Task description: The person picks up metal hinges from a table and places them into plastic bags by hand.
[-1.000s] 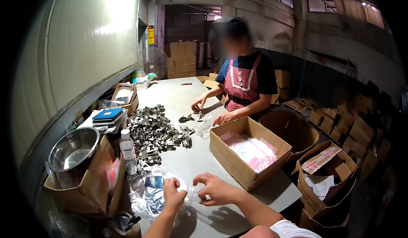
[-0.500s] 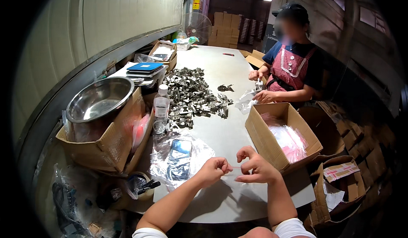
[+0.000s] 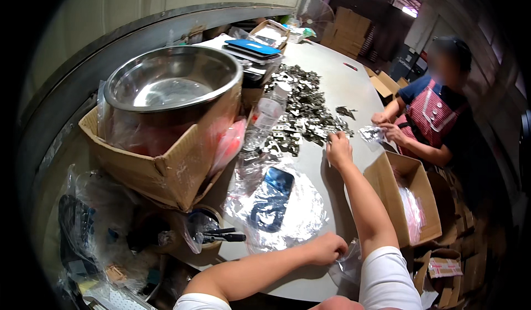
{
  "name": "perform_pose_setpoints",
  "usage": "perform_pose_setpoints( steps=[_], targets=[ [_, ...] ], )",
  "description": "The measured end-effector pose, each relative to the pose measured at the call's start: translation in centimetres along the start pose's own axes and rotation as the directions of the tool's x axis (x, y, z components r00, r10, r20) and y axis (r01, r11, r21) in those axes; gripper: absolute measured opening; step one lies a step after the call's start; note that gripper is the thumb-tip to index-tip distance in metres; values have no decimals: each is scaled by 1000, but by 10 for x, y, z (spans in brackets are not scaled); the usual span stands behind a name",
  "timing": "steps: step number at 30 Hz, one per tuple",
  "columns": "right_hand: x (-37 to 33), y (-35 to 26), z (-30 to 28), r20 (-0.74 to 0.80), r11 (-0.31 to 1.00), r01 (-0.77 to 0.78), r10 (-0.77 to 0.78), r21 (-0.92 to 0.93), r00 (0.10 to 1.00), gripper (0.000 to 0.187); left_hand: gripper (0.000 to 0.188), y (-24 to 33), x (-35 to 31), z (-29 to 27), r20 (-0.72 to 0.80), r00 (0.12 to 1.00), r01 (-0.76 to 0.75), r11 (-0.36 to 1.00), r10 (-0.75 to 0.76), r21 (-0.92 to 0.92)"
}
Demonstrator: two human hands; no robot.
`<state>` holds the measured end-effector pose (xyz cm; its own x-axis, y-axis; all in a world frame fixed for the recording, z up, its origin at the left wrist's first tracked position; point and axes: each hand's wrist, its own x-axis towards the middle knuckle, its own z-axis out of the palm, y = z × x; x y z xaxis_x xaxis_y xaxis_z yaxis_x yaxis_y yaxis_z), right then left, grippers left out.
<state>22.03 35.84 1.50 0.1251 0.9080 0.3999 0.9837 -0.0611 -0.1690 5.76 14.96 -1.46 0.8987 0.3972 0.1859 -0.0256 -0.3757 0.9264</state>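
My left hand (image 3: 328, 248) is closed near the front edge of the table, its fingertips on a clear plastic bag (image 3: 349, 263) that spreads out beside it. My right arm stretches forward, and my right hand (image 3: 339, 150) rests at the near right edge of a heap of small metal clips or brackets (image 3: 301, 102). Its fingers are bent together over the heap's edge; what they hold, if anything, is hidden. A phone (image 3: 272, 198) lies on crumpled clear plastic (image 3: 307, 213) to the left of my arms.
At left, a steel bowl (image 3: 174, 80) sits on a cardboard box (image 3: 138, 169), with a plastic bottle (image 3: 269, 110) beside it. An open box of bags (image 3: 387, 191) stands at right. Across the table a co-worker's hands (image 3: 390, 130) handle a small clear bag. Blue-topped scales (image 3: 253, 47) stand behind.
My hands have moved apart: the right reached forward to the metal heap, the left went down to the clear bag near the table edge. The thin red strand between them no longer shows. The view turned left.
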Motion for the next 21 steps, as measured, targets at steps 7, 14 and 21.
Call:
perform_pose_setpoints(
  steps=[7, 14, 21],
  targets=[
    [14, -9, 32, -42, 974, 69, -80, -214, 996, 33, 29, -1, 7, 6, 47, 997, 64, 998, -64, -8],
    [-78, 14, -11, 125, 997, 42, -50, 61, 991, 28, 31, -3, 6, 9, 94, 977, 200, 975, -191, -100],
    [-165, 43, -110, -286, 938, 49, 54, 344, 957, 20, 31, 11, 8, -5, -220, 862, 239, 749, -456, -617]
  ],
)
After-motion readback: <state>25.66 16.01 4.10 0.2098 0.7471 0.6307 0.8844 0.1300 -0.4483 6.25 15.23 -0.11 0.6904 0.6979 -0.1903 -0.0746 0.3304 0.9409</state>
